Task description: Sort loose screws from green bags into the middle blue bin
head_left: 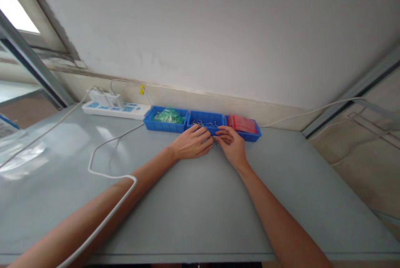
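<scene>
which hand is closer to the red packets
Right. The right hand is just in front of the red packets; the left hand is farther left, in front of the middle blue bin.

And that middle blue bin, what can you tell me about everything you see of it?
The middle blue bin is rectangular, open-topped and apparently plastic. It stands upright on the grey table, in a row between the left bin and the right bin. Slender metal pieces, probably screws, lie loose inside. The left hand and right hand partly hide its front; whether either touches it is unclear.
</scene>
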Demonstrator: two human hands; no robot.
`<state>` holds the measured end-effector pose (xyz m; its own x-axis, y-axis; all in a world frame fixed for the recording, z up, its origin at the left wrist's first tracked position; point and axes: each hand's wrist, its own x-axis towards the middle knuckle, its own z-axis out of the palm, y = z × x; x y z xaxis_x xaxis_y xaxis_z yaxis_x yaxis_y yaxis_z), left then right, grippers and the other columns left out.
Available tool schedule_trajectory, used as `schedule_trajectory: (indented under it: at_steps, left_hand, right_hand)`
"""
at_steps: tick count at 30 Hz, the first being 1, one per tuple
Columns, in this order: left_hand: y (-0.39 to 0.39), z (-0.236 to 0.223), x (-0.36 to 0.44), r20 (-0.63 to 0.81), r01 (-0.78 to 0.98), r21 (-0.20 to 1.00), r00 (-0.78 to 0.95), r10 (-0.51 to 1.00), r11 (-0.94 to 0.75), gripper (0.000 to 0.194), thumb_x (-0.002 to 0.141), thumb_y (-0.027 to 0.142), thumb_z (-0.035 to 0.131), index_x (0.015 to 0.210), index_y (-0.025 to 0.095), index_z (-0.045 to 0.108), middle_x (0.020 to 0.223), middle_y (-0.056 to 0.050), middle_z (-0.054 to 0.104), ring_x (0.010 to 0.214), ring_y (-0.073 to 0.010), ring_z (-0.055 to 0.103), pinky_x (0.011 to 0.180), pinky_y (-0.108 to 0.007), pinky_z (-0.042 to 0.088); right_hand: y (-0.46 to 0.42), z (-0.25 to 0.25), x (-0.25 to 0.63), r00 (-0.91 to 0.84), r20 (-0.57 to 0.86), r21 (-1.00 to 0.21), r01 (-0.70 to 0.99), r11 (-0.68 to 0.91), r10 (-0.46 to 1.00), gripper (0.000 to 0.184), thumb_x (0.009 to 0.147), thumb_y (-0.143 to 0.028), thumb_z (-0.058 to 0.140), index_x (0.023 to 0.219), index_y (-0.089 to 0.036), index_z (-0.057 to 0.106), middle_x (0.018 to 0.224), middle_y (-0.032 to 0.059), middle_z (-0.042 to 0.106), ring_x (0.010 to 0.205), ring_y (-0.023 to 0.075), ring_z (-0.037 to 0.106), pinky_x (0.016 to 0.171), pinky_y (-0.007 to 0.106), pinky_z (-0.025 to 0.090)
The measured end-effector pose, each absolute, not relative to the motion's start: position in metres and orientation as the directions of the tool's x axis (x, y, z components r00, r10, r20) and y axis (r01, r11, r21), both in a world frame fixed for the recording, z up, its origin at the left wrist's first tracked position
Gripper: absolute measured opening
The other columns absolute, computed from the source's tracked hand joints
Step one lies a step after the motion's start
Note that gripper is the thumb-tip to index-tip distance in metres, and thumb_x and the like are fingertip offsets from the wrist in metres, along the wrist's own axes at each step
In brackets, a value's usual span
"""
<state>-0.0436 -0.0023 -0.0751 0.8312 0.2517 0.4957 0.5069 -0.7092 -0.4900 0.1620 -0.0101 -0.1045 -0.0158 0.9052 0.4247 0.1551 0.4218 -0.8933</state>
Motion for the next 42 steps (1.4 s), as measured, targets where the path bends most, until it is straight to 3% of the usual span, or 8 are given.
schedule_trajectory:
  at_steps: [4,9,13,18,22,28,33,42]
  left_hand:
    - [-0.007,-0.079,-0.044,0.506,0.549,-0.487,0.811,0.293,-0.679,0.029,0.101,0.040,0.055,0.110,0.014,0.064,0.097,-0.008,0.067,0.099,-0.0249,0.058,0.088,-0.040,0.039]
    - [-0.018,-0.074,-0.041,0.467,0.545,-0.534,0.828,0.312,-0.646,0.013,0.101,0.019,0.056,0.094,0.015,0.065,0.088,-0.006,0.067,0.090,-0.0222,0.057,0.083,-0.038,0.038]
    - [-0.020,-0.061,-0.035,0.532,0.600,-0.492,0.781,0.328,-0.631,0.023,0.103,0.024,0.053,0.085,0.016,0.063,0.082,-0.005,0.065,0.086,-0.0225,0.055,0.080,-0.038,0.036]
    - [-0.014,-0.048,-0.037,0.477,0.558,-0.469,0.813,0.335,-0.685,0.015,0.103,0.025,0.056,0.096,0.016,0.065,0.091,-0.006,0.068,0.091,-0.0217,0.055,0.079,-0.036,0.037]
    - [-0.004,-0.041,-0.043,0.428,0.544,-0.467,0.829,0.360,-0.697,0.012,0.102,0.024,0.057,0.099,0.017,0.066,0.091,-0.006,0.068,0.090,-0.0215,0.056,0.079,-0.036,0.038]
    - [0.020,-0.021,-0.050,0.454,0.737,-0.349,0.674,0.583,-0.579,0.022,0.103,0.027,0.053,0.094,0.016,0.069,0.092,-0.008,0.068,0.091,-0.0229,0.058,0.080,-0.036,0.042]
    - [0.038,-0.014,-0.044,0.431,0.791,-0.292,0.611,0.664,-0.538,0.032,0.103,0.036,0.051,0.094,0.014,0.073,0.095,-0.011,0.068,0.094,-0.0242,0.059,0.084,-0.037,0.044]
    - [0.055,-0.018,-0.036,0.380,0.562,-0.521,0.827,0.415,-0.642,0.038,0.107,0.034,0.038,0.093,0.014,0.068,0.090,-0.011,0.067,0.089,-0.0238,0.058,0.082,-0.039,0.040]
  right_hand:
    - [-0.012,-0.100,0.161,0.023,0.397,-0.914,0.095,0.393,0.917,0.039,0.077,-0.036,0.077,0.111,-0.021,0.066,0.093,0.0047,0.074,0.073,0.0175,0.074,0.074,0.032,0.064]
    - [-0.017,-0.093,0.159,0.033,0.397,-0.918,0.036,0.395,0.917,0.044,0.074,-0.035,0.081,0.112,-0.021,0.064,0.095,0.0047,0.073,0.070,0.0166,0.074,0.070,0.030,0.064]
    - [-0.018,-0.091,0.159,0.028,0.401,-0.916,0.000,0.401,0.916,0.045,0.074,-0.034,0.081,0.114,-0.021,0.064,0.092,0.0033,0.072,0.069,0.0157,0.074,0.069,0.028,0.064]
    - [-0.015,-0.094,0.159,0.024,0.398,-0.917,0.002,0.399,0.917,0.049,0.076,-0.036,0.080,0.120,-0.022,0.063,0.093,0.0038,0.073,0.072,0.0174,0.074,0.072,0.031,0.064]
    - [-0.014,-0.098,0.159,0.042,0.486,-0.861,0.192,0.470,0.873,0.042,0.084,-0.039,0.073,0.121,-0.021,0.064,0.100,0.0083,0.075,0.085,0.0224,0.075,0.083,0.039,0.063]
    - [-0.017,-0.097,0.161,-0.035,0.731,-0.528,0.602,0.598,0.681,0.024,0.098,-0.032,0.055,0.112,-0.020,0.070,0.109,0.0117,0.075,0.103,0.0273,0.069,0.099,0.048,0.053]
    - [-0.019,-0.095,0.162,-0.104,0.780,-0.407,0.664,0.627,0.617,0.022,0.100,-0.028,0.051,0.107,-0.019,0.070,0.102,0.0104,0.075,0.097,0.0263,0.067,0.098,0.048,0.051]
    - [-0.021,-0.093,0.158,-0.142,0.731,-0.441,0.648,0.621,0.667,0.023,0.099,-0.025,0.049,0.105,-0.022,0.071,0.100,0.0104,0.074,0.096,0.0273,0.066,0.096,0.047,0.050]
